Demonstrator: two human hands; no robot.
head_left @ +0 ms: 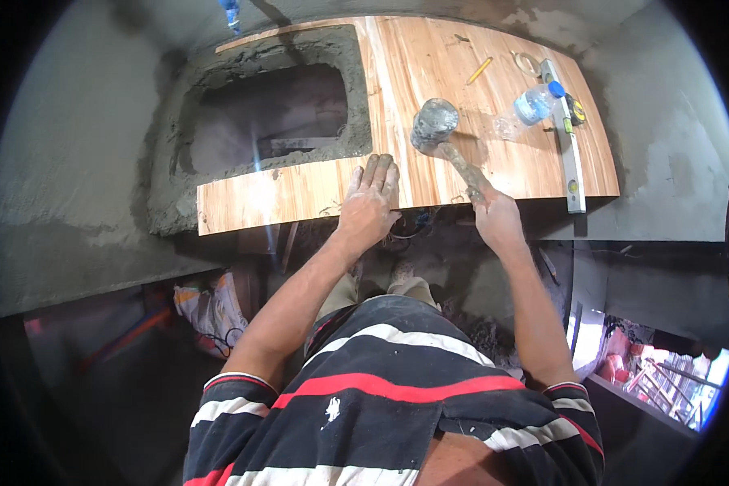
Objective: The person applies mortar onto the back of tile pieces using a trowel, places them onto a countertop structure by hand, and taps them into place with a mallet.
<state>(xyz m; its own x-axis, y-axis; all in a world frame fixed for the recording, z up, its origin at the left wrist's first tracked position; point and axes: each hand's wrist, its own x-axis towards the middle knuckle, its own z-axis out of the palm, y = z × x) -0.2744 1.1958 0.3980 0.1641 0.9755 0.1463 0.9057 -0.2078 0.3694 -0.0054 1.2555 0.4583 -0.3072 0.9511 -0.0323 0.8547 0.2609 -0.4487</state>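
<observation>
My left hand (pixel 370 202) lies with its fingers stretched out on the wood-patterned slab (pixel 283 194), at the near right corner of a rectangular opening (pixel 251 121). Grey wet mortar (pixel 356 89) rims that opening. In my right hand (pixel 498 217) is the dirty handle of a mallet (pixel 435 125), with the fingers wrapped round it. The mallet's thick, round, grey-smeared head is over the slab, to the right of my left hand. Whether the head touches the surface, I cannot tell.
On the slab's right side are a yellow pencil (pixel 479 70), a tape roll (pixel 526 64), a clear plastic bottle (pixel 535 105) with a blue cap, a spirit level (pixel 569 150) and a tape measure (pixel 575 110). A white sack (pixel 212 312) stands below left. Plastered walls (pixel 73 162) surround the counter.
</observation>
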